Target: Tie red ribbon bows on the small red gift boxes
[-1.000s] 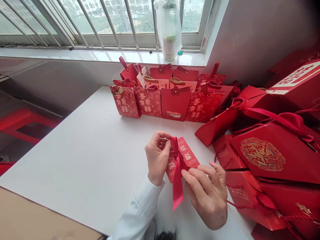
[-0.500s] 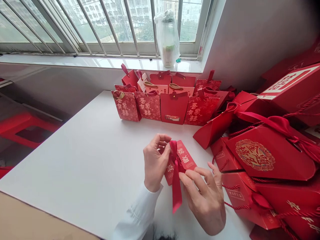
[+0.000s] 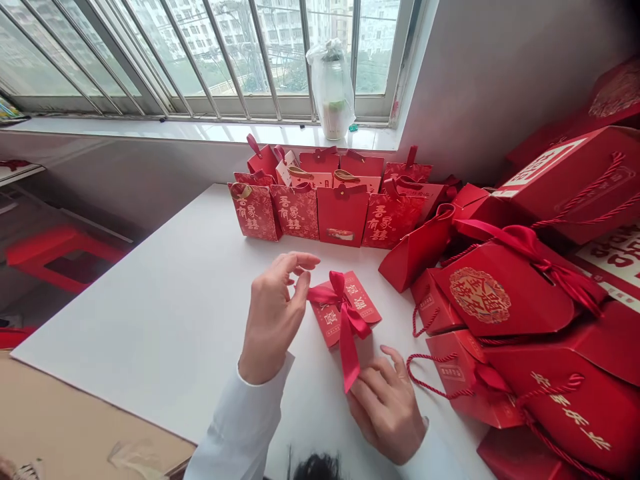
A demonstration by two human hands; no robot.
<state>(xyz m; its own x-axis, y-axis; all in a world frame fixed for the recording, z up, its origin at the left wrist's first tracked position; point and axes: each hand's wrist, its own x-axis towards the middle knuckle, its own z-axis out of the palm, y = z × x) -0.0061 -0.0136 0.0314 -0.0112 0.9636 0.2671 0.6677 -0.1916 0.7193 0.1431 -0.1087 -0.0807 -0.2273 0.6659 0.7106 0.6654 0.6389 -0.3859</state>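
A small red box (image 3: 367, 308) with pale lettering stands on the white table, a dark pink ribbon bow (image 3: 345, 303) on its top. My left hand (image 3: 277, 310) is raised at the box's left, its thumb and fingers apart, beside the bow's left loop. My right hand (image 3: 387, 403) is closed at the lower end of the hanging ribbon tail, just in front of the box. Its fingertips are partly hidden, but the tail runs down to them.
Rows of small red gift boxes (image 3: 296, 212) stand at the table's back. Larger red boxes with rope handles (image 3: 515, 287) are piled along the right. A bagged jar (image 3: 336, 100) is on the windowsill. The white table (image 3: 165, 300) ends at the left.
My left hand has let go of the ribbon and moved left. My right hand has slid down to the tail's end. The bow's loops now spread out over the box.
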